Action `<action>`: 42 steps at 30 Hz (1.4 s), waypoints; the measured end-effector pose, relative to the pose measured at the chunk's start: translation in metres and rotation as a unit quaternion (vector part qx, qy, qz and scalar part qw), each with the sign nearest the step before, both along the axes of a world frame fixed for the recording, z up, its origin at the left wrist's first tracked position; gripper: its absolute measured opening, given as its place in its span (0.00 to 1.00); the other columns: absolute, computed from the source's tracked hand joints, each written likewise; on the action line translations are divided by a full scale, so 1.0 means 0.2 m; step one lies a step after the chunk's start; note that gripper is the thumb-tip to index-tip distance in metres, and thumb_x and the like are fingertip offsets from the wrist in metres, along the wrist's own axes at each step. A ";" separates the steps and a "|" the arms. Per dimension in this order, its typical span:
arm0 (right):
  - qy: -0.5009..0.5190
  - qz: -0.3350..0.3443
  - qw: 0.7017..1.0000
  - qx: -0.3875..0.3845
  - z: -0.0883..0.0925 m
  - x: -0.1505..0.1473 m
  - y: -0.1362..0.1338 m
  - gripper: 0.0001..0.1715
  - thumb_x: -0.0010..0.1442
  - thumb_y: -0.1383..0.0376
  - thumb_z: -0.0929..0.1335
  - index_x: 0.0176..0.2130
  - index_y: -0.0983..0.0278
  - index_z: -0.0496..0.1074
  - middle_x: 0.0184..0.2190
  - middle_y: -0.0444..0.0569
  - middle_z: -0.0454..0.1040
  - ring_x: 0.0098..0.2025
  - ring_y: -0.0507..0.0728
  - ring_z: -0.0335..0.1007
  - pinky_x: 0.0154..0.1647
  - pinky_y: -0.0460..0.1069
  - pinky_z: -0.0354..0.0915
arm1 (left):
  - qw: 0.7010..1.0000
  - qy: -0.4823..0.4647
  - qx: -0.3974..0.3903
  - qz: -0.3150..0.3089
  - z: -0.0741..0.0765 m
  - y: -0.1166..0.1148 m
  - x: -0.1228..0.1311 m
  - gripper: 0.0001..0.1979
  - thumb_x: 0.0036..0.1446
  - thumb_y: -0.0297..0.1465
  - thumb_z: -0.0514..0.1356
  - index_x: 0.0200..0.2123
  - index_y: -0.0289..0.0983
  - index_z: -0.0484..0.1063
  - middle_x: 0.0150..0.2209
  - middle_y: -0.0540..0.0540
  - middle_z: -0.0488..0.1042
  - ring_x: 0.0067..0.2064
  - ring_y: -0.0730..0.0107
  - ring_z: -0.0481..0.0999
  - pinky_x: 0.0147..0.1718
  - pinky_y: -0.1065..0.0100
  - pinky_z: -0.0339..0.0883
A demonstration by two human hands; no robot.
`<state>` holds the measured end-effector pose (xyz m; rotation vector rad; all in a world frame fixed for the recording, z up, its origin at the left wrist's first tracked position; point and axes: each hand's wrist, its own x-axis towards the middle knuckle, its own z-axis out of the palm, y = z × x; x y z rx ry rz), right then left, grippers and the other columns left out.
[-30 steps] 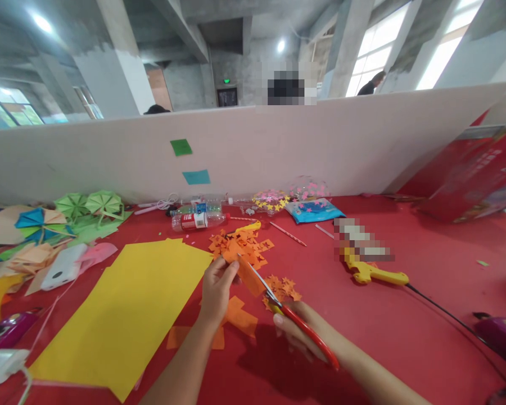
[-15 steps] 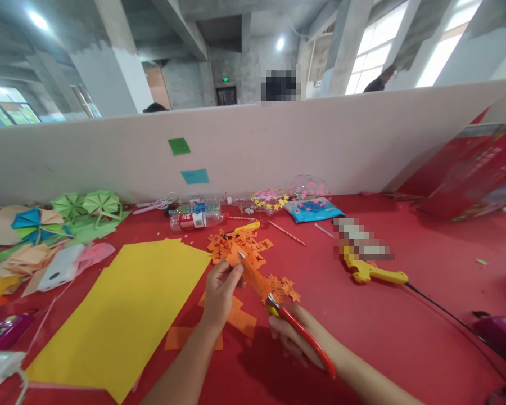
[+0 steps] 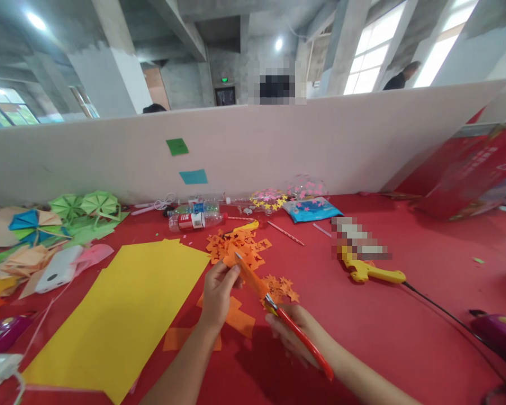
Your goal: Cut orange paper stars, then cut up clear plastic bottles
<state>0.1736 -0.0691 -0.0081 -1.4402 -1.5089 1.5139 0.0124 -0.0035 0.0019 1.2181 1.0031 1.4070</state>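
Note:
Between thumb and fingers, my left hand [image 3: 219,289] pinches an orange piece of paper [image 3: 253,281]. My right hand [image 3: 293,329] is wrapped round the red handle of a pair of scissors [image 3: 299,332], whose blades lie along the paper, the tip showing near my left thumb. Beyond the left hand spreads a heap of orange paper scraps [image 3: 253,247] with star-shaped cut-outs. Small orange paper stars [image 3: 283,288] lie in a pile just past the scissors. Orange paper rectangles [image 3: 241,322] rest on the table under my left wrist, partly covered by the arm.
Yellow paper sheets [image 3: 122,315] lie at left, by a white phone [image 3: 59,269] and folded paper pieces. Plastic bottles [image 3: 191,221] and a blue packet [image 3: 312,210] are along the white partition [image 3: 236,146]. A corded yellow glue gun [image 3: 375,274] lies at right.
The scissors' blades have closed somewhat along the orange paper. Both hands stay almost in place. A person beyond the partition has moved to the right.

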 end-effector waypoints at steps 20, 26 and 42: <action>-0.026 -0.011 0.999 -0.033 0.01 0.03 0.05 0.26 0.50 0.45 0.68 0.20 0.62 0.58 0.08 0.35 0.55 0.09 0.46 0.50 0.10 0.42 0.48 | 0.998 -0.039 0.012 0.038 0.00 0.05 -0.05 0.06 0.53 0.33 0.60 0.27 0.37 0.67 0.22 0.55 0.64 0.23 0.79 0.62 0.25 0.76 0.58; -0.018 -0.001 1.000 -0.017 0.02 0.05 0.04 0.27 0.51 0.44 0.67 0.21 0.62 0.59 0.11 0.36 0.56 0.11 0.46 0.50 0.12 0.42 0.49 | 0.999 -0.040 -0.007 0.014 0.02 0.06 -0.05 0.07 0.54 0.35 0.59 0.32 0.37 0.68 0.20 0.56 0.66 0.17 0.81 0.60 0.16 0.77 0.53; -0.109 0.061 0.991 0.040 0.02 0.08 0.04 0.28 0.55 0.43 0.63 0.23 0.64 0.60 0.19 0.42 0.63 0.21 0.50 0.59 0.20 0.44 0.52 | 0.997 0.011 -0.033 0.062 0.03 0.07 -0.07 0.11 0.51 0.38 0.62 0.28 0.36 0.67 0.19 0.56 0.66 0.16 0.82 0.60 0.15 0.77 0.54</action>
